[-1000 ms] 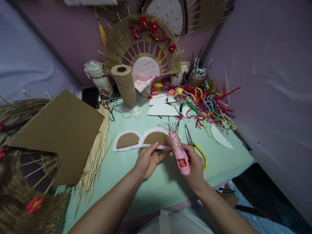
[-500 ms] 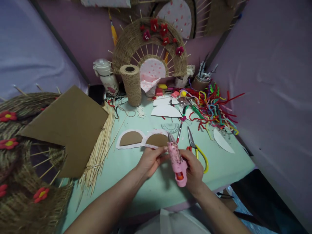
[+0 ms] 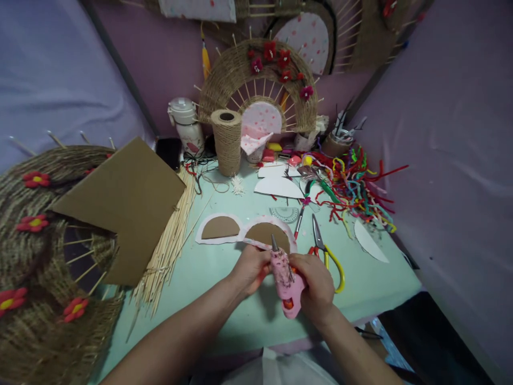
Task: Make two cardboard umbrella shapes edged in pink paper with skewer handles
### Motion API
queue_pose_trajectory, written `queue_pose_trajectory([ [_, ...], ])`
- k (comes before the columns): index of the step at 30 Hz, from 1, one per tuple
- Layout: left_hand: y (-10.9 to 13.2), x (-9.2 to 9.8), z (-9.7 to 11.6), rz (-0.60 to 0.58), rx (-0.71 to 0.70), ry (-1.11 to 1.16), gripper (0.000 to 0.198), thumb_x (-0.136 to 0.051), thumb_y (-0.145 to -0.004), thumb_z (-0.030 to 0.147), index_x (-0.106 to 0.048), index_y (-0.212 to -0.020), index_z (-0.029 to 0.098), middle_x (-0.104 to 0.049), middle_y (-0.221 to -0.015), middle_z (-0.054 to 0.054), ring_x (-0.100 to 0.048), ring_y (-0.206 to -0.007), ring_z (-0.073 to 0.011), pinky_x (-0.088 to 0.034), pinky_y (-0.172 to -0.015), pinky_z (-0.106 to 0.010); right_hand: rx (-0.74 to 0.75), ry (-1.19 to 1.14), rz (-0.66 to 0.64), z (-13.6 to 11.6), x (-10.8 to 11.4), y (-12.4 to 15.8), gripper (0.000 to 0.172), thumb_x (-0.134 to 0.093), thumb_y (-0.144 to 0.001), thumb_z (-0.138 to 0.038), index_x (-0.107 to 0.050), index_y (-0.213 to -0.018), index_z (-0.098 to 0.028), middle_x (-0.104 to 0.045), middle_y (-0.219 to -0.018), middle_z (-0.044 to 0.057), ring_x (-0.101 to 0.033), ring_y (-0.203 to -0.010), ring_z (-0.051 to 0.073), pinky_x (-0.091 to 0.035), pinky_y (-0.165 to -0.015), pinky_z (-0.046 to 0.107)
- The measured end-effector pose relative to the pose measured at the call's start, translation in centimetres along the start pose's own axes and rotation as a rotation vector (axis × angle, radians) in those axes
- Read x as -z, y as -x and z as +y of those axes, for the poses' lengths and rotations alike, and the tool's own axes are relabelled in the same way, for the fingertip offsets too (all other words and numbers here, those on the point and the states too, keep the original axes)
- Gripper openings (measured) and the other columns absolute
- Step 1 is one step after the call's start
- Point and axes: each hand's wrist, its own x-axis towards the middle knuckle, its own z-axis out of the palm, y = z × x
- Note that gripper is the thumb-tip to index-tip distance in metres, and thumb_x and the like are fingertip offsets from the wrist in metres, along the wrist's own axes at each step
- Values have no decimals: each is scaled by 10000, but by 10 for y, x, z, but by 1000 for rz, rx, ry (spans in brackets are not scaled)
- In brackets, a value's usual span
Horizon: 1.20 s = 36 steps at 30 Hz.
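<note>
My right hand point(image 3: 317, 282) is wrapped around a pink glue gun point(image 3: 282, 280), its metal nozzle pointing away from me over a brown cardboard half-circle point(image 3: 264, 233). That half-circle lies on a larger piece of white dotted cloth point(image 3: 292, 233), whose margin shows around the curve. With its fingers closed, my left hand point(image 3: 251, 269) pinches the near straight edge of this piece; the fingertips are partly hidden behind the gun. To the left lies a second cardboard half-circle point(image 3: 220, 227) on white backing. Yellow-and-red-handled scissors point(image 3: 318, 235) rest just beyond my right hand.
Bamboo sticks point(image 3: 168, 240) and a large cardboard sheet point(image 3: 132, 198) lie at left, beside a woven twine piece point(image 3: 36, 256). Farther back stand a twine spool point(image 3: 227, 144) and a white bottle point(image 3: 187, 128). Pipe cleaners point(image 3: 356, 182) heap up at right, near a protractor point(image 3: 284, 214).
The glue gun's nozzle has tilted left and come lower over the near side of the cardboard half-circle. My left hand keeps its grip on the edge. The whole view has shifted slightly.
</note>
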Motion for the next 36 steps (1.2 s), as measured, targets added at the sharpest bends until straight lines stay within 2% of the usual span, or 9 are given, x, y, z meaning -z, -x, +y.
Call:
queue_pose_trajectory([
  [7, 4, -2, 4, -22, 24, -32, 230, -821, -521, 182, -612, -582, 110, -566, -530, 5, -529, -536, -104, -420, -575, -243, 42, 25, -30, 1, 5, -1, 237, -498, -861, -84, -574, -1057, -193, -698, -910, 97, -620, -771, 199, -460, -661, 336],
  [14, 2, -1, 4, -44, 4, -59, 198, -802, -573, 152, -612, -570, 99, -568, -572, 6, -520, -566, -82, -404, -571, -205, 95, 33, -124, 8, 10, 0, 232, -479, -874, -90, -576, -1066, -179, -718, -985, 118, -632, -783, 207, -449, -644, 335],
  [20, 0, 0, 4, -48, -24, -76, 196, -780, -589, 134, -591, -546, 101, -526, -537, 23, -476, -528, -67, -374, -514, -187, 26, -21, -84, 3, 9, -2, 231, -504, -851, -102, -589, -1050, -185, -724, -985, 107, -665, -811, 207, -475, -657, 327],
  [23, 0, -1, 5, -16, -71, -94, 151, -776, -593, 120, -627, -608, 104, -562, -567, 16, -501, -546, -74, -374, -499, -180, 2, -70, -53, -1, 11, -4, 244, -518, -836, -105, -605, -1047, -193, -727, -1009, 99, -686, -856, 206, -506, -692, 321],
  [26, -1, -1, 6, 27, -123, -96, 196, -786, -590, 106, -685, -757, 113, -655, -714, -18, -585, -667, -102, -458, -596, -192, -67, -135, -5, -5, 19, -4, 205, -507, -870, -167, -622, -1033, -213, -734, -1008, 80, -699, -860, 198, -535, -705, 304],
  [29, -1, 1, 9, 37, -146, -92, 233, -799, -605, 128, -695, -814, 126, -687, -799, -32, -623, -761, -121, -515, -740, -243, -216, -131, -21, -6, 31, 0, 201, -483, -904, -267, -650, -1009, -233, -748, -935, 48, -710, -790, 191, -552, -656, 275],
  [33, -1, 2, 12, 51, -152, -84, 288, -823, -589, 142, -696, -847, 140, -697, -819, -27, -635, -796, -125, -527, -800, -264, -495, -31, -123, 0, 44, 4, 205, -560, -858, -331, -699, -981, -243, -749, -827, 24, -705, -700, 190, -548, -568, 246],
  [36, -1, 2, 14, 47, -141, -74, 316, -827, -589, 157, -698, -878, 142, -704, -863, -37, -641, -828, -136, -532, -822, -278, -537, -168, -261, 4, 51, 1, 303, -546, -869, -329, -674, -1130, -242, -742, -908, 37, -695, -733, 187, -567, -615, 266],
])
